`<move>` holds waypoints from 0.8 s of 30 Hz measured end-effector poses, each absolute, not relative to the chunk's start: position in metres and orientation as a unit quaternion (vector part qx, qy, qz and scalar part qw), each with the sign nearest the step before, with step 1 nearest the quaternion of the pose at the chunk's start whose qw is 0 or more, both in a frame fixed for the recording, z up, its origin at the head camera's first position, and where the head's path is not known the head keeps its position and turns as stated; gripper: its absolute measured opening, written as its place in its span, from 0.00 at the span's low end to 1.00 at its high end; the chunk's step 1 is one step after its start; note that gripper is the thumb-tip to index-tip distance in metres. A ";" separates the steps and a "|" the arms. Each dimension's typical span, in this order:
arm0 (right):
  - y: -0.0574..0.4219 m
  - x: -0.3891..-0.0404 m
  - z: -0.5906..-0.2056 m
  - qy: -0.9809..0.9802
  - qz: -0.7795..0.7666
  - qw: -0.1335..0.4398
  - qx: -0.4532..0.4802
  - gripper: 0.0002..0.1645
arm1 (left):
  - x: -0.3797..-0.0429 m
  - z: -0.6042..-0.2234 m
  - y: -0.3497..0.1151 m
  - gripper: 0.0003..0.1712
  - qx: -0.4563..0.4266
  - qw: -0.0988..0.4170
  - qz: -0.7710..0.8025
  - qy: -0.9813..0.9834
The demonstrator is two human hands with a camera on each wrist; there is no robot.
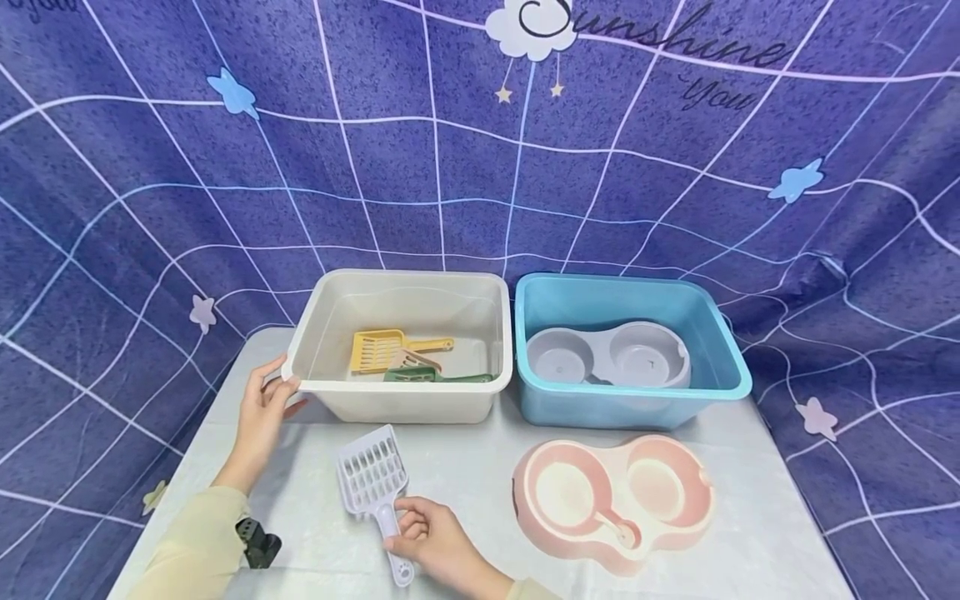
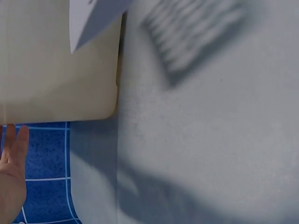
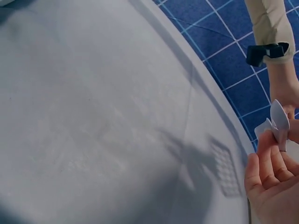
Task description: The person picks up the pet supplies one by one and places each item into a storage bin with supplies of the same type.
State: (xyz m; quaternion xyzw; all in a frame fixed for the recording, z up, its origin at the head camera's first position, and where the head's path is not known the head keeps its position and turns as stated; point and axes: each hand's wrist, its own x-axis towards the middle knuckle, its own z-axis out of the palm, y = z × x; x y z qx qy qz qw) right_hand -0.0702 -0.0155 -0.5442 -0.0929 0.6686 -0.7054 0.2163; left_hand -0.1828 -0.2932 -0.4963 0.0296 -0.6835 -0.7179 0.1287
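In the head view my right hand [image 1: 442, 542] pinches the handle of a lavender slotted litter scoop [image 1: 372, 479], its slotted end pointing away from me. The scoop's shadow on the table in the left wrist view shows it is raised. My left hand [image 1: 262, 412] touches the front left corner of a beige bin [image 1: 412, 406]; in the left wrist view its visible fingers [image 2: 18, 144] look straight against the bin's side. Inside that bin lie a yellow scoop [image 1: 375, 351], a green scoop [image 1: 411, 375] and a partly hidden pale brown one [image 1: 426, 362].
A blue bin [image 1: 600, 410] stands right of the beige one and holds a grey double pet bowl [image 1: 602, 354]. Nearer me, on the white-covered table [image 1: 465, 467], sits a pink double pet bowl [image 1: 615, 471]. Patterned blue cloth [image 1: 480, 167] hangs behind and at both sides.
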 end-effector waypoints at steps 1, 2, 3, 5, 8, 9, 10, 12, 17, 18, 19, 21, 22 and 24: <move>-0.014 -0.070 -0.544 0.668 -0.705 0.217 -0.094 0.28 | -0.183 -0.496 -0.294 0.24 0.026 0.129 -0.719 -0.683; -0.013 -0.069 -0.543 0.667 -0.706 0.216 -0.097 0.27 | -0.183 -0.497 -0.294 0.24 0.022 0.129 -0.720 -0.682; -0.012 -0.069 -0.542 0.665 -0.707 0.218 -0.099 0.27 | -0.183 -0.497 -0.294 0.23 0.021 0.130 -0.720 -0.681; -0.009 -0.068 -0.541 0.665 -0.707 0.218 -0.103 0.27 | -0.183 -0.497 -0.295 0.24 0.021 0.130 -0.720 -0.681; -0.005 -0.066 -0.537 0.665 -0.707 0.216 -0.111 0.27 | -0.184 -0.498 -0.295 0.24 0.021 0.130 -0.719 -0.682; -0.004 -0.066 -0.536 0.664 -0.707 0.215 -0.113 0.27 | -0.184 -0.498 -0.295 0.24 0.020 0.131 -0.718 -0.683; -0.002 -0.066 -0.535 0.665 -0.707 0.213 -0.114 0.27 | -0.184 -0.498 -0.295 0.24 0.019 0.131 -0.718 -0.683; 0.000 -0.065 -0.533 0.662 -0.709 0.212 -0.116 0.27 | -0.184 -0.498 -0.295 0.24 0.014 0.134 -0.717 -0.683; 0.006 -0.064 -0.529 0.660 -0.711 0.210 -0.118 0.27 | -0.184 -0.497 -0.296 0.23 0.001 0.138 -0.706 -0.695; 0.008 -0.064 -0.528 0.659 -0.713 0.210 -0.117 0.27 | -0.185 -0.497 -0.296 0.23 -0.001 0.137 -0.704 -0.697; 0.009 -0.064 -0.527 0.659 -0.713 0.209 -0.117 0.27 | -0.185 -0.498 -0.296 0.23 -0.002 0.136 -0.701 -0.700; 0.012 -0.063 -0.526 0.656 -0.715 0.209 -0.119 0.27 | -0.185 -0.498 -0.296 0.24 0.000 0.135 -0.699 -0.703; 0.013 -0.063 -0.525 0.656 -0.715 0.209 -0.121 0.27 | -0.185 -0.498 -0.296 0.24 0.002 0.134 -0.698 -0.703; 0.016 -0.063 -0.523 0.657 -0.715 0.208 -0.124 0.27 | -0.185 -0.499 -0.296 0.24 0.003 0.132 -0.696 -0.705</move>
